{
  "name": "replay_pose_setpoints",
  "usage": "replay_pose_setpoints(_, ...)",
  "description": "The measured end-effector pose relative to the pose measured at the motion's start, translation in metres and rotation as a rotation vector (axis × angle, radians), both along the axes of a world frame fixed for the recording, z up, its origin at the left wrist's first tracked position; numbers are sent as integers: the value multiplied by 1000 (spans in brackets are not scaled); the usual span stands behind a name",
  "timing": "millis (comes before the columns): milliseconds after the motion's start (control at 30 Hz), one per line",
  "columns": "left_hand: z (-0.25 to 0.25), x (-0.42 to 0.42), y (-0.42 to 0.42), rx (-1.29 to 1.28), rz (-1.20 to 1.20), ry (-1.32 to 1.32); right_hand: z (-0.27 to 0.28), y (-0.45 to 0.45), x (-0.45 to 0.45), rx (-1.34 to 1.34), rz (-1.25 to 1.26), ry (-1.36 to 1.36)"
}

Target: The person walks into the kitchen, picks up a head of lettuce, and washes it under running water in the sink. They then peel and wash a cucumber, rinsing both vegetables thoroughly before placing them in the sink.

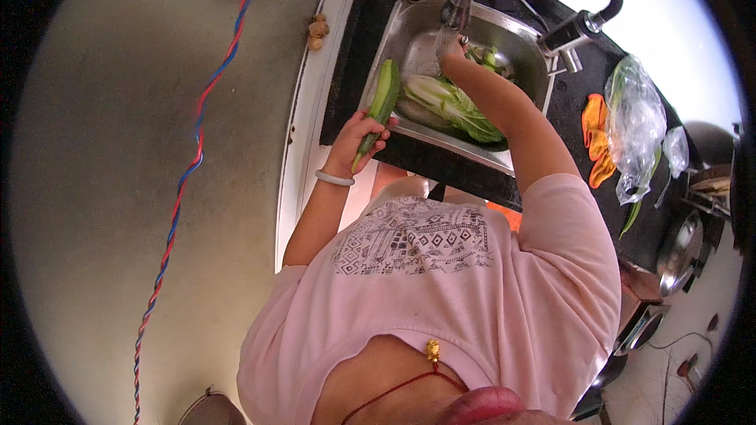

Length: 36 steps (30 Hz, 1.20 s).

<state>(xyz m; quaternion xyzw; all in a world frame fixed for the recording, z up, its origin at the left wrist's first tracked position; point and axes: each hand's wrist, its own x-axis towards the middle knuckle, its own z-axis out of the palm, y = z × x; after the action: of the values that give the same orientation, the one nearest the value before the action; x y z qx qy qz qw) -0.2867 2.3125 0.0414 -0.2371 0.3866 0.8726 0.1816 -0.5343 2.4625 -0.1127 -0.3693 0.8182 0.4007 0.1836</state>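
Observation:
My left hand [365, 134] is closed around the lower part of a cucumber [385, 91], held tilted upright over the near left rim of the steel sink [387, 35]. A pale green face runs along the cucumber beside darker skin. My right hand [452, 52] is inside the sink beneath the spray head of the faucet [459, 5], where water runs over it. A small tool [464, 40] with a metal end pokes out of that hand; the rest of it is hidden. Below my right forearm a napa cabbage [443, 97] lies in the sink, with green vegetable pieces [489, 60] behind it.
Ginger [318, 30] sits on the white ledge at left. To the right on the black counter [567, 147] are orange gloves [596, 141] and a clear plastic bag [636, 124] with something green. A pot lid [682, 254] stands farther right. A twisted red-blue cord [204, 100] hangs at left.

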Motion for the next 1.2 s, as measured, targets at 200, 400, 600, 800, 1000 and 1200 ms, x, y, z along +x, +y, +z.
replay_pose_setpoints(200,14,-1,5,-11,25,8,7,-30,-6,80,-34,-81)
replay_pose_setpoints(400,2,-20,8,7,-23,-17,14,18,-23,-373,-139,-288)
replay_pose_setpoints(600,-34,-48,1,-7,-184,3,58,74,36,-1015,-500,-426)
replay_pose_setpoints(800,-42,-66,19,-286,-335,-7,104,66,142,-1188,-440,-539)
replay_pose_setpoints(1000,-25,-50,23,-381,-394,82,65,72,111,-1199,-373,-376)
replay_pose_setpoints(1200,-5,-55,32,-272,-425,137,-48,146,57,-1172,-1598,-780)
